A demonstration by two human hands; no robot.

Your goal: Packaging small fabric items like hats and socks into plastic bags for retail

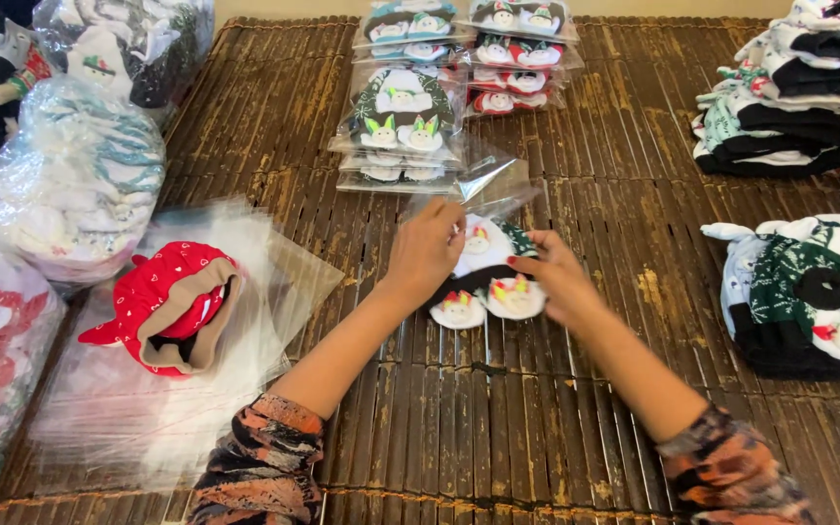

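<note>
My left hand [427,251] and my right hand [556,277] both grip a folded pair of novelty socks [486,292] with white animal-face toes, lying on the brown bamboo mat [498,428]. The socks are partly inside a clear plastic bag [488,185] whose open flap sticks up behind them. My left hand pinches the bag's left edge beside the socks. My right hand holds the socks' right side. Both forearms wear patterned sleeves.
Two stacks of bagged socks [405,107] [520,53] stand just beyond the hands. A red hat-like item [172,306] rests on loose clear bags [148,408] at left. Bulging plastic sacks [70,185] line the left edge. Unbagged sock piles [809,292] [799,97] sit at right.
</note>
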